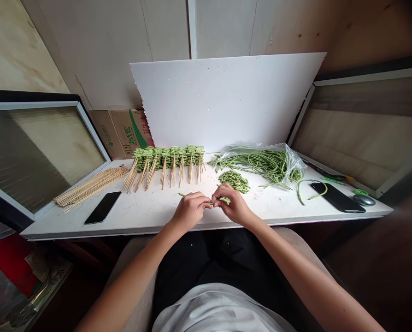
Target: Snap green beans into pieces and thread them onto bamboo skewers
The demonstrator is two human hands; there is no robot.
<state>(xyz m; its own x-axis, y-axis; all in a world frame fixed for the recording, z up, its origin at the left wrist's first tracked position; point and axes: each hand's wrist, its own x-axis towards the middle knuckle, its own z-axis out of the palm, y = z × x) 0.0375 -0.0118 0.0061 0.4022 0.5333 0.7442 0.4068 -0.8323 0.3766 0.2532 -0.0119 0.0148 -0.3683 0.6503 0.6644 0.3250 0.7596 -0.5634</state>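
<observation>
Near the front edge of the white table [150, 214], my left hand [191, 210] is closed on a green bean, one end of which sticks out past its knuckles. My right hand [231, 203] pinches green bean pieces, its fingertips almost touching those of the left. Just behind the right hand lies a pile of short cut bean pieces [234, 180]. Long whole green beans [261, 163] spill from a clear plastic bag [295, 166] at the back right. Behind and left of my hands, bundles of skewered bean pieces [169, 157] stand in a row, sticks pointing toward me.
Bare wooden skewers [90, 186] and a dark phone [103, 207] lie at the left. A black phone [339, 198], a loose long bean [301, 193] and a grey mouse-like object [364, 199] are at the right. A white board [223, 101] stands behind, beside a cardboard box [118, 131].
</observation>
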